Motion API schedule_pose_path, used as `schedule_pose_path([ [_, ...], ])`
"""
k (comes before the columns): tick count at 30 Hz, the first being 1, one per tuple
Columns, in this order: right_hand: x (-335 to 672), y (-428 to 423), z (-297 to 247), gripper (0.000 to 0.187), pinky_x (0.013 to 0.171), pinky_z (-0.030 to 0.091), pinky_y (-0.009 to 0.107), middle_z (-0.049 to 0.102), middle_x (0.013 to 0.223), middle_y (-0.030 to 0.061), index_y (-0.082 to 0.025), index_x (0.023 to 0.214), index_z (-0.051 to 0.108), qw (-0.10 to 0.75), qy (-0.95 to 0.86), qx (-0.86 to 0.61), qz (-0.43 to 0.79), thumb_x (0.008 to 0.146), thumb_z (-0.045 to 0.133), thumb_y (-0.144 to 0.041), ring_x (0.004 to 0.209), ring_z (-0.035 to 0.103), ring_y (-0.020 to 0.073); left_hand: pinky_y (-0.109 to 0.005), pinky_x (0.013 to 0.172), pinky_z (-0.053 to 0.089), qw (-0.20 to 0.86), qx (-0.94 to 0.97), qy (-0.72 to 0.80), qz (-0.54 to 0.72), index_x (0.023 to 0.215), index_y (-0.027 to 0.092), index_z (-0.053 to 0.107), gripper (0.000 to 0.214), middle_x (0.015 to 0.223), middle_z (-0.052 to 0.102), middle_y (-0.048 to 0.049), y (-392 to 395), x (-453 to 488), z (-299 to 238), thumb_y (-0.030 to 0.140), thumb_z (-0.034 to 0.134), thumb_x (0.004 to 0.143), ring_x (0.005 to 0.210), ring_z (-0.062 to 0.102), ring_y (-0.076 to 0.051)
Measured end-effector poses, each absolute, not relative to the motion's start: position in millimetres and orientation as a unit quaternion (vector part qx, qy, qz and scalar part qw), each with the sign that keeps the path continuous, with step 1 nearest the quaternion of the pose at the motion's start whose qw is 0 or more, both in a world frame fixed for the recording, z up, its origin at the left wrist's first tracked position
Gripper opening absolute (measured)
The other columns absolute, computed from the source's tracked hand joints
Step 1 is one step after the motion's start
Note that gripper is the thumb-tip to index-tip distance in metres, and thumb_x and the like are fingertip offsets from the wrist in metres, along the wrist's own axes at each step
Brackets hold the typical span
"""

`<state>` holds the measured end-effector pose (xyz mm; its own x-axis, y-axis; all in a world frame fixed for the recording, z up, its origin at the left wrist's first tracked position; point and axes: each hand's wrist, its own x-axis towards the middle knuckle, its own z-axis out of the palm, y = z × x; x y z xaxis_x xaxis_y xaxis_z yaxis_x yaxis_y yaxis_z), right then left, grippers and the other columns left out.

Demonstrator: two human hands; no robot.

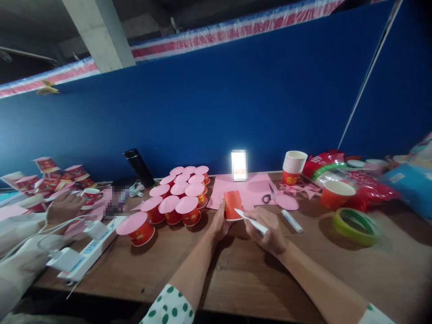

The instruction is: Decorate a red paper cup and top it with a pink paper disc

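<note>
1. Red paper cup [233,202] is resting in the left hand [220,226], above the desk [243,279]; the fingers are curling around its side.
2. Right hand [265,230] is gripping a white pen [255,224], fingers closed on it, the tip pointing at the cup's wall; contact is staying hard to tell.
3. Brown and wooden, the desk is carrying a pink sheet [258,183], a cup stack [293,167] and a green tape roll [354,237].
4. Leftward, disc-topped cups [182,188] are standing clustered; farther left, a power strip [92,247] is lying near a co-worker's hand [64,208].
5. Behind, a blue partition [236,99] is rising, a pillar [101,36] standing beyond it.
</note>
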<state>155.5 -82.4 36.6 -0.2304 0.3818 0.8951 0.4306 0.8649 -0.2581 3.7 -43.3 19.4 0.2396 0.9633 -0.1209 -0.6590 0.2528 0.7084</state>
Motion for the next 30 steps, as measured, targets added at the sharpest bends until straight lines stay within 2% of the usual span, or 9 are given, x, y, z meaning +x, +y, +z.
schedule_pose_path([
  [12, 155.8, -82.2, 39.7, 0.013, 0.064, 0.050, 0.031, 0.065, 0.075, 0.0059, -0.019, 0.092, 0.059, 0.561, -0.779, -0.276, -0.041, 0.082, 0.052, -0.014, 0.070, 0.061, 0.0176, -0.037, 0.095, 0.047, 0.729, 0.260, 0.295, 0.560, 0.114, 0.009, 0.060, 0.049, 0.105, 0.068, -0.0146, -40.8, 2.5, 17.2, 0.048, 0.048, 0.087, 0.101, 0.064, -0.025],
  [22, 158.5, -78.0, 32.5, 0.015, 0.070, 0.052, 0.032, 0.067, 0.082, 0.0066, -0.019, 0.096, 0.059, 0.559, -0.773, -0.296, -0.037, 0.083, 0.053, -0.015, 0.076, 0.064, 0.0182, -0.038, 0.095, 0.047, 0.731, 0.254, 0.304, 0.556, 0.111, 0.008, 0.061, 0.044, 0.104, 0.069, -0.0149, -41.8, 4.2, 19.8, 0.043, 0.044, 0.090, 0.101, 0.064, -0.025],
  [30, 159.0, -77.8, 34.2, 0.016, 0.070, 0.052, 0.033, 0.067, 0.082, 0.0069, -0.019, 0.097, 0.059, 0.560, -0.776, -0.288, -0.035, 0.083, 0.053, -0.014, 0.077, 0.063, 0.0185, -0.040, 0.095, 0.047, 0.740, 0.249, 0.292, 0.552, 0.111, 0.008, 0.061, 0.045, 0.105, 0.068, -0.0154, -39.1, 3.5, 15.1, 0.044, 0.048, 0.088, 0.102, 0.063, -0.026],
])
